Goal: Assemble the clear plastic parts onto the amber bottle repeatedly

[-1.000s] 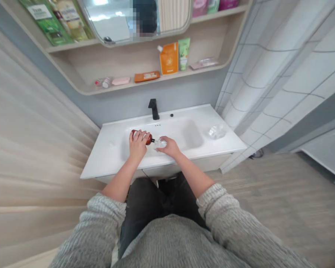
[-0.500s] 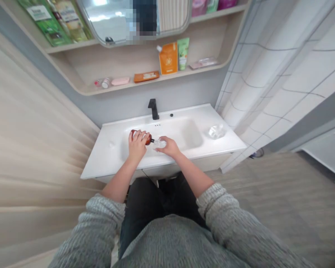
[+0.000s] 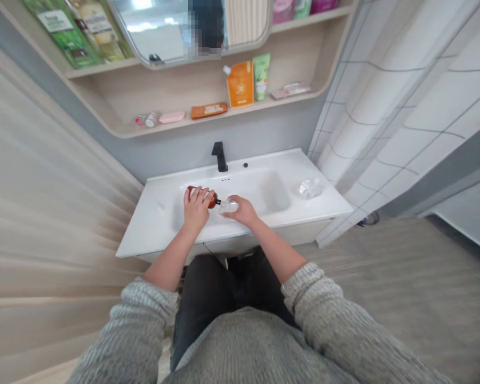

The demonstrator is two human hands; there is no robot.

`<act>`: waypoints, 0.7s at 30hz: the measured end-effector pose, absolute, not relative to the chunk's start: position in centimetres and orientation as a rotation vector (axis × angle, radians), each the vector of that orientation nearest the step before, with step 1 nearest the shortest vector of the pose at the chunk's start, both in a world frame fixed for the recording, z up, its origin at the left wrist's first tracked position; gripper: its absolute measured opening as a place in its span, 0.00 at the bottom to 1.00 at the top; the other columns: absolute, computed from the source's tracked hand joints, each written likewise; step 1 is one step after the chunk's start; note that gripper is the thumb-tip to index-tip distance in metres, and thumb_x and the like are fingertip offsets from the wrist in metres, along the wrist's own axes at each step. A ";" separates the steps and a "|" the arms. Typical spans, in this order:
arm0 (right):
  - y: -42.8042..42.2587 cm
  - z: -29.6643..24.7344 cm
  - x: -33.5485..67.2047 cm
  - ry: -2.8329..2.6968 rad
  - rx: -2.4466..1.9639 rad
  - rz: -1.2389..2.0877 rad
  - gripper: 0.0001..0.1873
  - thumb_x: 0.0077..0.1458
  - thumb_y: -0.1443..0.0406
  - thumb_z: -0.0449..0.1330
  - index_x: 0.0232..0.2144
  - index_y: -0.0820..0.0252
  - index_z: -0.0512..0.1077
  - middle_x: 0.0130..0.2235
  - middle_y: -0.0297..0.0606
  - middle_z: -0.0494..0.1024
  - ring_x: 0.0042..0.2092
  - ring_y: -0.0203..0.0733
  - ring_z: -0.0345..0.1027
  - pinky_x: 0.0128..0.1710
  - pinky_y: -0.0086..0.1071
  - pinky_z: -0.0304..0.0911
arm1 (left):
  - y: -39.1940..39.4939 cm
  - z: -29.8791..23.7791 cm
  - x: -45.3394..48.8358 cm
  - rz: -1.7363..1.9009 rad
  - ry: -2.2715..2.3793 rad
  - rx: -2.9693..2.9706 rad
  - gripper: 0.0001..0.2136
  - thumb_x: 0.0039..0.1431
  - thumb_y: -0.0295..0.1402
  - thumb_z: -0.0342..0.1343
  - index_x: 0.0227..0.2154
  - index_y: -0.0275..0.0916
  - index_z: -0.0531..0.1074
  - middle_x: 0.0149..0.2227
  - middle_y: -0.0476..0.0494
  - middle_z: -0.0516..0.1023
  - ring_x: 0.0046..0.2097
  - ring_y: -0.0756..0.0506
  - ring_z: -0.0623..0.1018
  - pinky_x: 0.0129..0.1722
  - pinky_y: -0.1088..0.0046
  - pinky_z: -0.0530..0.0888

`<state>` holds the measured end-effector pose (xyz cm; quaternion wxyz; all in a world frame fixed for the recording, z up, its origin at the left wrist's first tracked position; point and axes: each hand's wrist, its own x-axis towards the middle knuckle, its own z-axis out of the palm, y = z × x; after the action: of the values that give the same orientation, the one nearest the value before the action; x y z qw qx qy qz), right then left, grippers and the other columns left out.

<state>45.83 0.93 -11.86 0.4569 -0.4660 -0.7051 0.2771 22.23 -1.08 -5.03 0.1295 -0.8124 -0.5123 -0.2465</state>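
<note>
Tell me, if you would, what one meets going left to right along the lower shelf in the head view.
small toiletry bottle, pink soap bar, flat orange packet, orange spouted pouch, green tube, flat clear packet

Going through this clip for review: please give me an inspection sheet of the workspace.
Surface: white washbasin.
Job's things: amber bottle, its dark nozzle pointing at a small clear container.
Clutter: clear plastic item on the basin's right side.
Hands: left hand grips the amber bottle; right hand holds the small clear container.
Cables: thin dark wire below the basin's front edge.
Surroundings: black faucet, wooden shelf with orange pouch, white tiled wall.
</note>
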 end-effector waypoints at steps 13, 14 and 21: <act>1.0 -11.8 45.8 -1.724 -1.126 0.695 0.37 0.43 0.52 0.83 0.54 0.55 0.79 0.53 0.42 0.86 0.55 0.55 0.82 0.61 0.44 0.73 | -1.0 -4.2 22.3 -0.661 -1.445 -2.383 0.29 0.67 0.23 0.50 0.69 0.45 0.74 0.69 0.35 0.78 0.76 0.31 0.67 0.80 0.39 0.48; 1.0 -11.9 45.8 -1.722 -1.122 0.696 0.37 0.43 0.52 0.83 0.54 0.55 0.79 0.54 0.42 0.86 0.55 0.55 0.82 0.61 0.44 0.73 | -1.0 -4.1 22.2 -0.656 -1.436 -2.383 0.29 0.68 0.23 0.50 0.69 0.45 0.74 0.69 0.35 0.78 0.76 0.32 0.67 0.80 0.39 0.48; 1.0 -12.0 45.8 -1.705 -1.106 0.684 0.38 0.42 0.51 0.83 0.53 0.55 0.80 0.53 0.43 0.87 0.54 0.56 0.82 0.61 0.45 0.74 | -1.0 -3.9 22.1 -0.638 -1.390 -2.372 0.28 0.68 0.23 0.51 0.69 0.44 0.74 0.69 0.34 0.78 0.75 0.31 0.68 0.80 0.38 0.50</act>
<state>45.76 1.04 -12.04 0.4784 -0.4528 -0.6984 0.2800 22.09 -0.99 -3.90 0.1588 -0.8298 -0.4862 -0.2231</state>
